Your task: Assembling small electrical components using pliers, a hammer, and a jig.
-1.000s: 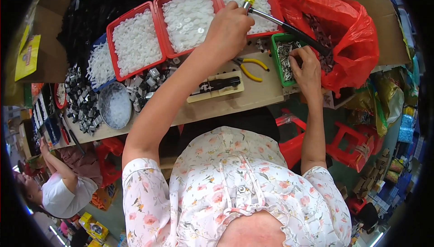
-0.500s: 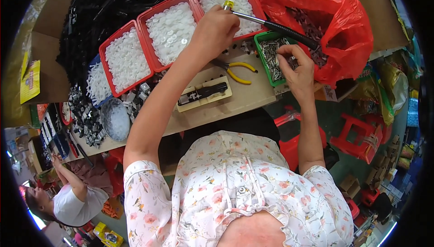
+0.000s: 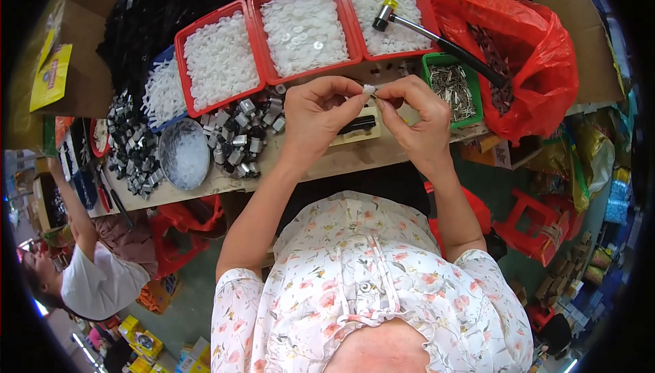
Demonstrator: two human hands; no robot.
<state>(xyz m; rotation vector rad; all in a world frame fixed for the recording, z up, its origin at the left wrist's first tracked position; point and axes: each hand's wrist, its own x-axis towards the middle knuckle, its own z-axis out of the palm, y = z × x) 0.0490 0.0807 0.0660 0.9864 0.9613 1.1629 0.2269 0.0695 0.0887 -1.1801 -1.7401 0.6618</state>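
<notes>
My left hand (image 3: 319,115) and my right hand (image 3: 417,115) meet fingertip to fingertip above the bench. Between thumb and forefinger my left hand pinches a small white plastic piece (image 3: 369,90). The right hand's thumb and forefinger are pinched against its other side; anything tiny in them is too small to make out. Just under the hands lies a cream holder block (image 3: 356,135) with a black part (image 3: 359,124) in it, partly covered. A hammer (image 3: 447,44) rests across the right red tray, its handle reaching the red bag. Beside my right hand stands a green tray (image 3: 473,90) of metal pins.
Red trays (image 3: 257,52) of white plastic pieces line the back. A red plastic bag (image 3: 546,52) of dark parts stands at right. Metal-and-black parts (image 3: 239,137) and a round bowl (image 3: 161,158) lie at left. Red stools (image 3: 518,219) and another person (image 3: 106,270) are beyond the bench.
My left hand has left the hammer by the right red tray and come down to the middle. My right hand has left the green tray, and both now meet at the white piece.
</notes>
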